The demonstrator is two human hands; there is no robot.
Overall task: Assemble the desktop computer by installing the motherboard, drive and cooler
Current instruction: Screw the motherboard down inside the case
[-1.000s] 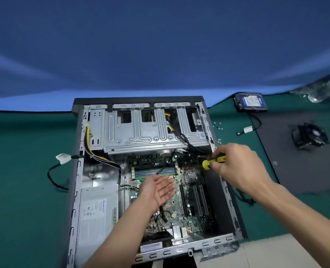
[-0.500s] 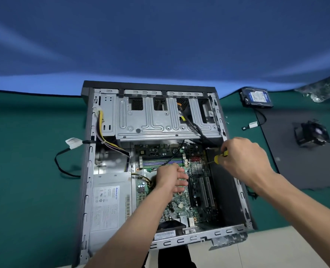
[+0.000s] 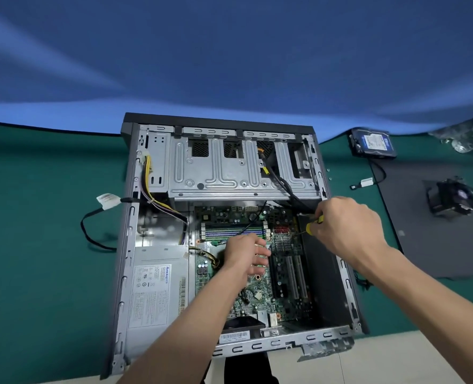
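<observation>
Right grip (image 3: 346, 225) clenched round my screwdriver (image 3: 313, 224), tip just left on the motherboard (image 3: 257, 289) seated in the case (image 3: 130, 245) | left grip (image 3: 245, 254) presses flat on board | risk: tip slips, gouges traces | screw head hidden, can't confirm engagement.

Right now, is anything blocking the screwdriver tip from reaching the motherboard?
Nothing visible does. The right hand grips the yellow screwdriver, its shaft angled down to the motherboard beside the small heatsink. Black cables run behind the hand, off the shaft's path. The left hand rests on the board, clear of the tip.
</observation>
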